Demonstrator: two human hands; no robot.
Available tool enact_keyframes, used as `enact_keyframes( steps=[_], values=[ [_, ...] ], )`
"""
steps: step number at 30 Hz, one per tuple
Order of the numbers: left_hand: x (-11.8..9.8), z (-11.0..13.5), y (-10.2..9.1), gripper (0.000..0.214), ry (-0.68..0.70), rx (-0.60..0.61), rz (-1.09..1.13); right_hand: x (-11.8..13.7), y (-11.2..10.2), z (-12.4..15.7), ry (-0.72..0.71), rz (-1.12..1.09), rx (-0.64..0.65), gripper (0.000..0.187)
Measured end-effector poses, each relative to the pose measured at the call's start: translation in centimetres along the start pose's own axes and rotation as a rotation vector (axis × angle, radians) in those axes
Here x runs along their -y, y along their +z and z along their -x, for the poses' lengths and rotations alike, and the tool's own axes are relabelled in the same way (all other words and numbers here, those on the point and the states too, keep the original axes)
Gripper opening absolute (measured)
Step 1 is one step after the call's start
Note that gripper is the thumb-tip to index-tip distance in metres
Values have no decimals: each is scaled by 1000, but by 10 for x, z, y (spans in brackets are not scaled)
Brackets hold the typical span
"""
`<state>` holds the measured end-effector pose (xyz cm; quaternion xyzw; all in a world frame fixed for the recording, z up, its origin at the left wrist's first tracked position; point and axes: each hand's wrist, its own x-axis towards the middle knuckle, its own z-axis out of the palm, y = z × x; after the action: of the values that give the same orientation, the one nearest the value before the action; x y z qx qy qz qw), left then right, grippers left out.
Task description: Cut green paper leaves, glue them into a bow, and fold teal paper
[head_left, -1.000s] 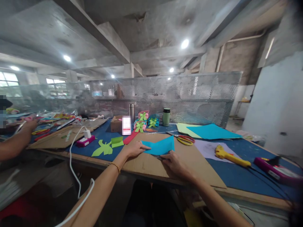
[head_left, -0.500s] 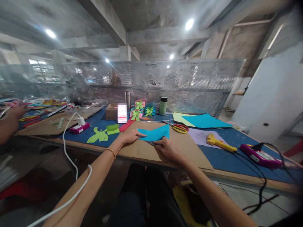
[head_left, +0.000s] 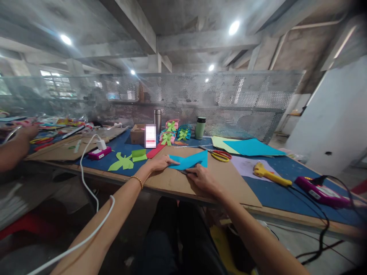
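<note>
A folded strip of bright blue paper point(head_left: 189, 162) lies over a brown cardboard sheet point(head_left: 229, 187) in front of me. The left end of the strip is under my left hand point(head_left: 159, 163), its index finger stretched along the paper and the other fingers curled in. My right hand point(head_left: 202, 177) is closed at the lower edge of the same paper, thumb and fingertips together there. A small dark thing shows by the right fingertips, too hidden to name. Just beyond are scissors point(head_left: 220, 155) with red and yellow handles.
Green paper cutouts point(head_left: 122, 162) lie left, near a purple power strip point(head_left: 99, 153) with a white cable. Paper-flower boxes point(head_left: 168, 137), a steel flask point(head_left: 157, 121) and a green tumbler point(head_left: 200, 128) stand behind. A yellow glue gun point(head_left: 272, 176) lies right. Another person's arm point(head_left: 15, 147) is far left.
The view has shifted slightly, so everything sits a little further right. The hands stay on the blue paper, and its left part looks slightly flatter.
</note>
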<state>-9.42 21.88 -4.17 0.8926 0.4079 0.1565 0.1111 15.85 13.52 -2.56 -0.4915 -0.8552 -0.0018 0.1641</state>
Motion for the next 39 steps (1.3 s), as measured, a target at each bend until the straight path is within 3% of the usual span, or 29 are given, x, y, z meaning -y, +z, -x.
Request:
enact_keyframes(
  steps=[25, 28, 33, 39],
  values=[
    [-6, 2, -7, 46, -49, -13, 61, 6, 1, -4, 1, 14, -1, 32],
    [0, 6, -10, 49, -77, -51, 42, 9, -2, -4, 1, 14, 7, 30],
    [19, 14, -10, 33, -117, -109, -26, 9, 0, -5, 11, 2, 6, 32],
    [34, 17, -4, 34, -103, -96, -38, 8, -3, -9, -9, -40, 37, 34]
  ],
)
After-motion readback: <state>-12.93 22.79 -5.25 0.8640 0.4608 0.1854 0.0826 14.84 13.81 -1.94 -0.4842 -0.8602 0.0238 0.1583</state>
